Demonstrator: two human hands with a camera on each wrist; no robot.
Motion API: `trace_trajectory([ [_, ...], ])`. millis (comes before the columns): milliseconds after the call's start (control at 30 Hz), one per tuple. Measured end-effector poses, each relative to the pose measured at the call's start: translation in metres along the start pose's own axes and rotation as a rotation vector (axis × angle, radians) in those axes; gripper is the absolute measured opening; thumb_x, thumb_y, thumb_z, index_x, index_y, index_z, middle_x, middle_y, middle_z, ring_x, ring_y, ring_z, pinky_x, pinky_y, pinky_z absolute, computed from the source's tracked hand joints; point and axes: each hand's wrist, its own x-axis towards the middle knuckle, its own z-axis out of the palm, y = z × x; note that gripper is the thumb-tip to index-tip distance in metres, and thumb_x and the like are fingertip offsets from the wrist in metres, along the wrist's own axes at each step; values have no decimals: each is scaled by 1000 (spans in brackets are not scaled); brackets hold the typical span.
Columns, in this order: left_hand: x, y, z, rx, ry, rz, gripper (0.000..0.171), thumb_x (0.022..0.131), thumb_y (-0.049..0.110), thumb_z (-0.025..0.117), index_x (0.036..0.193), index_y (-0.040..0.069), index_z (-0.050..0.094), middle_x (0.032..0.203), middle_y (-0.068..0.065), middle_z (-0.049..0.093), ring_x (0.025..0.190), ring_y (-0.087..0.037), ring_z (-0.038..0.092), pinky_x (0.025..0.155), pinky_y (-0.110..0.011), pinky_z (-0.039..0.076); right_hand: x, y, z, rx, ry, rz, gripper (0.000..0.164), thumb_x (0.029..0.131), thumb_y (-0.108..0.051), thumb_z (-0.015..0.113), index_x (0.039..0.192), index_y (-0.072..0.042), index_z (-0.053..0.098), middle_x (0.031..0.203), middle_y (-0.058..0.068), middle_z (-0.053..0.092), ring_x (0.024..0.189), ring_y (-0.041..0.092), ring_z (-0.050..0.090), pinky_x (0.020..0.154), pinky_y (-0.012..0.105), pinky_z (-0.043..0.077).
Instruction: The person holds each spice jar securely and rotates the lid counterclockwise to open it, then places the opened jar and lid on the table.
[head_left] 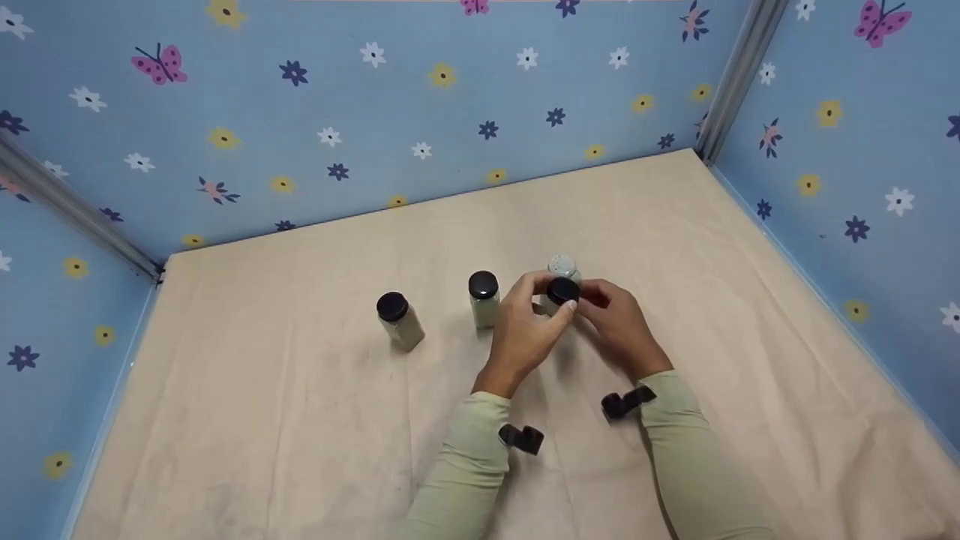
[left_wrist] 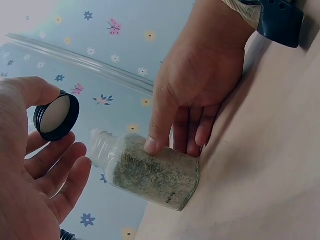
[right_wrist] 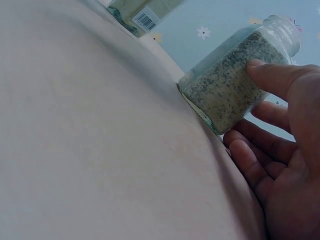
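Observation:
A glass spice jar [left_wrist: 152,172] with greenish-grey dried flakes stands on the cloth, its lid off. From above, its pale perforated shaker top [head_left: 562,265] shows. My right hand [head_left: 624,330] grips the jar by its sides, the thumb [right_wrist: 270,75] lying against the glass. My left hand [head_left: 521,330] pinches a black screw cap [head_left: 563,290] between thumb and fingers, just on the near side of the jar's top. The cap's white inner liner [left_wrist: 55,114] faces the jar neck in the left wrist view, with a gap between them.
Two more jars with black caps stand to the left, one close by [head_left: 484,300] and one farther off [head_left: 401,322]. Beige cloth [head_left: 315,420] covers the table. Blue flowered panels [head_left: 390,97] wall in the back and both sides.

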Motion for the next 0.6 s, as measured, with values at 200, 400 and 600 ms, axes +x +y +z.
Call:
trace_trajectory([
  [200, -2, 2, -3, -10, -58, -26, 38, 89, 16, 75, 123, 4, 61, 114, -2, 64, 101, -11, 62, 80, -39, 56, 2, 0, 0, -32, 1, 23, 36, 95, -40, 69, 121, -16, 69, 117, 0, 67, 108, 19, 60, 97, 40, 47],
  [400, -4, 4, -5, 18, -158, -38, 40, 90, 18, 73, 125, 1, 62, 111, -2, 63, 97, -13, 60, 80, -34, 55, 4, -1, 0, -71, 15, 27, 31, 95, -33, 68, 120, -15, 69, 120, 2, 67, 117, 19, 59, 104, 41, 44],
  [600, -8, 6, -8, 56, -231, -25, 40, 92, 22, 70, 128, 6, 63, 112, -2, 63, 96, -14, 61, 80, -35, 56, 3, 0, 0, -44, 3, 46, 37, 96, -40, 68, 122, -15, 68, 117, 1, 67, 110, 18, 61, 98, 40, 48],
])
